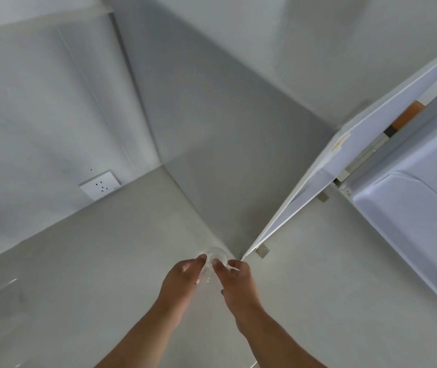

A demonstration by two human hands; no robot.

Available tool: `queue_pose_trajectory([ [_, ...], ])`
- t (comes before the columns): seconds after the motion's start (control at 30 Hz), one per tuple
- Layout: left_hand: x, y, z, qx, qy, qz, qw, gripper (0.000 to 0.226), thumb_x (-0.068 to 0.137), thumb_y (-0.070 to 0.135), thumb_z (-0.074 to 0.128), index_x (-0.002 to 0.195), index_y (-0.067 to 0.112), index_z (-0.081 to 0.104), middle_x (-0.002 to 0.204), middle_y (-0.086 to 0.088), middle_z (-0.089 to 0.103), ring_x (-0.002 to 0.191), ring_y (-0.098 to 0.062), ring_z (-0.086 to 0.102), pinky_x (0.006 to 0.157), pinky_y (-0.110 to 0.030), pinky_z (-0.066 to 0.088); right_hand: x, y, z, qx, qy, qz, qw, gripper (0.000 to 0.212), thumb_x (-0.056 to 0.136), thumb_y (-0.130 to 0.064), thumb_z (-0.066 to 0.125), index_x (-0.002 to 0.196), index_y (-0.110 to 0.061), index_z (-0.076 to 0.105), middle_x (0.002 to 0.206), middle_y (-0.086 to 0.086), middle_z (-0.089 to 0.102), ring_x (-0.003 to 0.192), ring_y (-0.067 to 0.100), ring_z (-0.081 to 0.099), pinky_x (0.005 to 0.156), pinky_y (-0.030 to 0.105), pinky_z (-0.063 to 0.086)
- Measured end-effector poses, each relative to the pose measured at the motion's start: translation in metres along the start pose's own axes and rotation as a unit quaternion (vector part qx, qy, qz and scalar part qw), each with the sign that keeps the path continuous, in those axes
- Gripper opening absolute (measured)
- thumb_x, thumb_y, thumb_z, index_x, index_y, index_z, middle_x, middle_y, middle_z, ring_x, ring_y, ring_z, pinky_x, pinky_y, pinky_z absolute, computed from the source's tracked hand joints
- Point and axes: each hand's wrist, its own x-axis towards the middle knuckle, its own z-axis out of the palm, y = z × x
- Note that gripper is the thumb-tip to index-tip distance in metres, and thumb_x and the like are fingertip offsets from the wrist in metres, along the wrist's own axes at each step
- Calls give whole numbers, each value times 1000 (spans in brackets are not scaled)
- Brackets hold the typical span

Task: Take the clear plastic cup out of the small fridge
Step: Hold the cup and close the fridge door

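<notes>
Low in the frame's centre, the clear plastic cup (216, 257) sits pinched between our two hands, already outside the small fridge (408, 197), whose door (326, 171) stands open at right. We judge it light, thin-walled, easily crushed, best held by the sides. Our left hand (185, 274) and right hand (236, 277) both grasp it, forearms converging, above the pale floor (105, 261).

Left hand (185, 274): forearm bare, extended forward, fingers curled, fingertips pinching the clear plastic cup (216, 258) from its left side. Right hand (234, 277): forearm bare, extended forward, thumb and fingers closed on the cup's right side. Both wrists converge, hands nearly touching below the cup.
</notes>
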Motion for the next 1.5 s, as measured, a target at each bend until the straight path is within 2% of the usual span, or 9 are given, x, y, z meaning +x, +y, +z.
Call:
queue_pose_trajectory([
  [0.17,-2,4,0,16,24,-1,1000,39,76,74,60,83,39,76,81,6,76,89,-15,73,96,-49,57,4,-1,-4,-19,-9,3,1000,59,84,-67,73,125,-33,49,124,-9,63,109,14,66,98,40,56],
  [0.3,-11,3,3,30,74,29,996,52,80,74,62,105,30,72,103,3,75,99,-18,71,97,-47,56,-3,-4,-8,-48,-12,-14,999,67,84,-70,71,134,-31,49,129,-10,58,111,12,61,80,27,49],
  [0.43,-27,9,6,110,149,71,980,39,89,60,65,81,22,63,70,10,67,64,-3,63,66,-35,52,-11,-5,-29,-83,10,-44,996,67,86,-68,70,136,-29,51,131,-12,54,117,10,54,90,28,43],
  [0.5,-37,14,16,172,121,97,973,42,92,52,65,69,19,56,57,10,60,53,-8,56,59,-35,45,-16,-9,-48,-87,36,-61,994,53,89,-63,69,126,-27,59,124,-13,61,110,8,59,83,25,45],
  [0.63,-63,35,56,252,8,148,956,27,93,50,62,75,30,65,70,15,69,69,2,63,65,-27,48,-30,-23,-97,-92,89,-103,986,31,92,-58,66,100,-28,66,99,-9,71,89,9,66,68,22,45],
  [0.7,-79,51,80,256,-28,178,950,19,89,57,60,87,40,68,88,23,71,84,13,63,73,-19,47,-39,-32,-124,-99,110,-129,981,30,91,-59,65,99,-31,67,98,-10,72,91,8,67,75,25,50],
  [0.83,-111,94,121,249,-61,268,929,47,81,72,51,120,48,61,114,37,64,99,20,58,84,-13,45,-64,-60,-178,-120,153,-189,962,46,83,-72,58,111,-36,68,115,-19,68,110,1,61,94,29,50],
  [1.13,-181,223,170,246,-34,478,843,60,87,72,55,139,42,50,138,18,58,124,-1,50,95,-23,42,-137,-171,-270,-197,236,-343,888,71,77,-84,49,137,-46,55,130,-27,53,118,-3,49,94,22,40],
  [1.5,-233,358,155,403,88,652,636,79,81,73,50,146,28,48,157,-1,48,140,-25,46,106,-46,47,-208,-267,-375,-371,335,-431,751,84,84,-84,46,154,-40,35,159,-15,43,149,12,30,116,40,37],
])
